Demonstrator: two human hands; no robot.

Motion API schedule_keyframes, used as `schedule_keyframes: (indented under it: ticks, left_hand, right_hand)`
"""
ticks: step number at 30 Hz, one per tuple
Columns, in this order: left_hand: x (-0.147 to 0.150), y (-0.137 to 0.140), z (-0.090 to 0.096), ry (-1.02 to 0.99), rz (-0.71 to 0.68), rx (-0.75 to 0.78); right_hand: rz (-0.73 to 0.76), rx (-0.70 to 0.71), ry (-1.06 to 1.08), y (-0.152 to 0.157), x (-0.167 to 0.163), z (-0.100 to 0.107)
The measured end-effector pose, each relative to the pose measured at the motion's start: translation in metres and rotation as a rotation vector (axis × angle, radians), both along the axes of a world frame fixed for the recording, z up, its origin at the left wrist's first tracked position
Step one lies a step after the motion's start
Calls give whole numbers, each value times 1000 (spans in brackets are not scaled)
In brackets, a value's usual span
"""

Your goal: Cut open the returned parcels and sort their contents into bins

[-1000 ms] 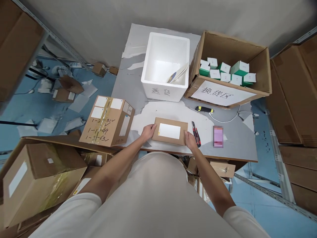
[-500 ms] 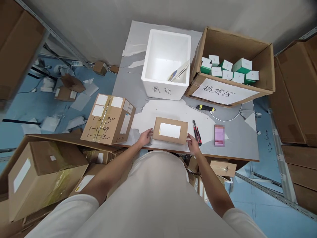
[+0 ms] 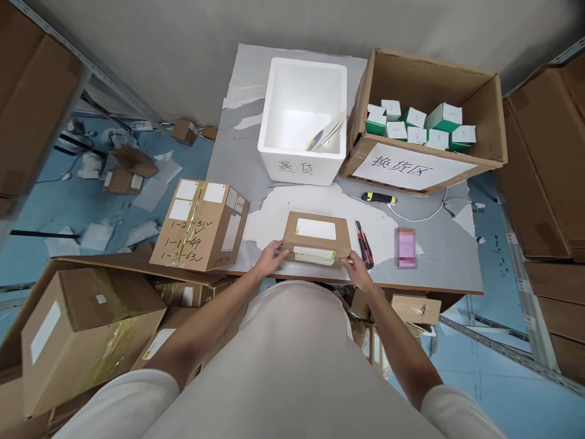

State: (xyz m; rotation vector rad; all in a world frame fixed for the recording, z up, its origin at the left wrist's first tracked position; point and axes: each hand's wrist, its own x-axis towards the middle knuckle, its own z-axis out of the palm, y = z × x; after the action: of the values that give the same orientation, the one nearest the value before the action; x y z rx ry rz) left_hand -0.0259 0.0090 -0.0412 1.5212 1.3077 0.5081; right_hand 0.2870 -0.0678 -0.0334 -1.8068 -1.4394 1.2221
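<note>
A small brown cardboard box (image 3: 317,242) is tilted at the table's front edge, with white labels on its top and near side. My left hand (image 3: 273,256) grips its left near corner, and my right hand (image 3: 357,268) grips the right near corner, fingers closed on the cardboard. Just right of the box lies a red and black utility knife (image 3: 364,245). Farther back is a yellow and black cutter (image 3: 379,198). A blurred pink rectangular item (image 3: 406,248) lies to the right of the red knife.
A white foam bin (image 3: 301,167) holding some papers stands behind. Beside it, a large carton (image 3: 475,171) contains several green-and-white boxes (image 3: 444,117). A taped carton (image 3: 185,228) with handwriting sits at left. More cartons (image 3: 91,329) are below the table's left side.
The small box has tipped so that its labelled near side now shows. Both hands have closed more firmly on its near corners.
</note>
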Motion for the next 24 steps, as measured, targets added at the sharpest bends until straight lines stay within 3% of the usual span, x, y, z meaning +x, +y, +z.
schedule_keyframes:
  ticks: [5,11,19,21,24]
  left_hand:
    - [15,29,25,288,33,153]
    - [27,43,27,342,84,148]
    - [25,25,30,325,80,114]
    - [26,21,31,314,78,125]
    - [29,16,32,300,106,150]
  right_hand:
    - [41,-4,-294,37,-3,31]
    - [10,-70,-298,57,-8,36]
    - [-63,-98,-105,46,8,19]
    - [-136,-74,-169,44,22,7]
    - [-322,-129,-462,40,42,-12]
